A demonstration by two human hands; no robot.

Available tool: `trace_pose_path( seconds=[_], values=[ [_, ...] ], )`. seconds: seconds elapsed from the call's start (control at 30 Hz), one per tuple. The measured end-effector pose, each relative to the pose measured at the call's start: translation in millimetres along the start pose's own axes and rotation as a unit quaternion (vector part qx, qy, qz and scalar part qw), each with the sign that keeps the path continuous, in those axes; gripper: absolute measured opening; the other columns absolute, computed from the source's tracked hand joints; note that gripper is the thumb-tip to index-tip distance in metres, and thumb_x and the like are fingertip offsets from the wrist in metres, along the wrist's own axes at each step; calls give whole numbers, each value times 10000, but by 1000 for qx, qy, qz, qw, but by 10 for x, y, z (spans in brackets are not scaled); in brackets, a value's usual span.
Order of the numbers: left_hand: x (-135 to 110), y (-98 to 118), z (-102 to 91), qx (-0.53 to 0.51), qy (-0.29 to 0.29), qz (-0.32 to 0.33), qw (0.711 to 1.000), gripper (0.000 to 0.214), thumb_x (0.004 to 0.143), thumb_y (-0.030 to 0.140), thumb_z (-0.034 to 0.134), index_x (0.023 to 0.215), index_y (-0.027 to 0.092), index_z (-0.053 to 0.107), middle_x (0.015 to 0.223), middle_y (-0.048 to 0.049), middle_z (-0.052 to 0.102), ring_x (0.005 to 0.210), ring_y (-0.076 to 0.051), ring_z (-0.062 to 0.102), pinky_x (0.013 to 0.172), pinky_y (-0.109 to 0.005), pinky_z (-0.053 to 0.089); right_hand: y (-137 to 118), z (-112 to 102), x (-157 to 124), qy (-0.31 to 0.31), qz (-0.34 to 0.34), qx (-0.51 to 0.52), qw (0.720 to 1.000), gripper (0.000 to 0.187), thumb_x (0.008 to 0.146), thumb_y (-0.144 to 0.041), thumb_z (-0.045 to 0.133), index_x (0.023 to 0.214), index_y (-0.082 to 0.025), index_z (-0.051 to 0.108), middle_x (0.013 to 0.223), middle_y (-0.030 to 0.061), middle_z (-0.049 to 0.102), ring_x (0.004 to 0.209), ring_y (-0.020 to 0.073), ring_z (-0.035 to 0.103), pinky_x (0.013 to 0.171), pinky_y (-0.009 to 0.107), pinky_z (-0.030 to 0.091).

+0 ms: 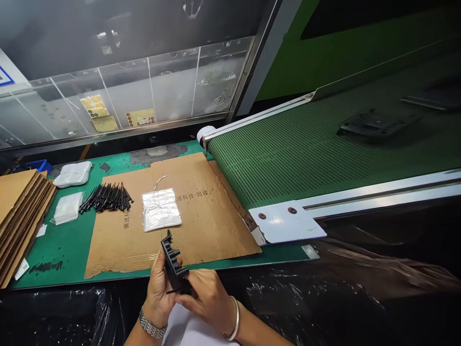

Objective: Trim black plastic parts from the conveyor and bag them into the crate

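Note:
My left hand (157, 293), with a metal watch on its wrist, grips a black plastic notched part (173, 257) from below. My right hand (207, 298), with a silver bangle, holds the lower end of the same part. A thin black pin (173, 290) pokes out between my hands. Ahead on a sheet of brown cardboard (212, 230) lies a clear plastic bag (161, 209). To its left, a pile of black pins (106, 198) rests partly on the cardboard.
Stacked cardboard sheets (21, 221) and white bagged packs (72, 174) sit on a green table mat (43, 264). A green mesh conveyor belt (288, 158) with a white metal rail runs along the right. Black plastic sheeting (317, 307) hangs below the table edge.

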State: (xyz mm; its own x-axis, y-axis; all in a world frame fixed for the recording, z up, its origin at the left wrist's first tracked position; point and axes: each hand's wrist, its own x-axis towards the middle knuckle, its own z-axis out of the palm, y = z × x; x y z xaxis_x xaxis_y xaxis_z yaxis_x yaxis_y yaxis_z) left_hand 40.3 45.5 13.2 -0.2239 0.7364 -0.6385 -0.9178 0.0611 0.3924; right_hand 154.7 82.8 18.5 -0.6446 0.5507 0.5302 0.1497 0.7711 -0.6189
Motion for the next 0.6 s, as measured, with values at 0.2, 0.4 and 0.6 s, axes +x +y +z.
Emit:
trace_pose_path(
  seconds=[0.2,0.4,0.6],
  values=[
    [-140,97,-14,64,-37,65,995,406,618,243,716,993,196,568,596,55,547,469,-44,479,441,-143,387,9,-314,216,-23,-5,-33,999,447,944,-288,206,593,-166,456,492,-8,463,451,99,413,475,237,264],
    [-242,89,-9,93,-47,45,994,538,580,219,739,1081,195,543,602,51,547,461,-41,469,438,-143,371,71,-266,355,-56,-60,-91,992,465,945,-301,207,566,-166,440,481,-14,453,433,99,374,464,254,219],
    [-175,100,-134,94,8,69,993,510,605,293,719,1071,177,550,583,57,505,462,-39,431,431,-146,355,-21,-229,121,-119,-117,-97,981,499,946,-301,171,537,-170,425,446,-17,442,387,98,336,437,274,158]
  ],
)
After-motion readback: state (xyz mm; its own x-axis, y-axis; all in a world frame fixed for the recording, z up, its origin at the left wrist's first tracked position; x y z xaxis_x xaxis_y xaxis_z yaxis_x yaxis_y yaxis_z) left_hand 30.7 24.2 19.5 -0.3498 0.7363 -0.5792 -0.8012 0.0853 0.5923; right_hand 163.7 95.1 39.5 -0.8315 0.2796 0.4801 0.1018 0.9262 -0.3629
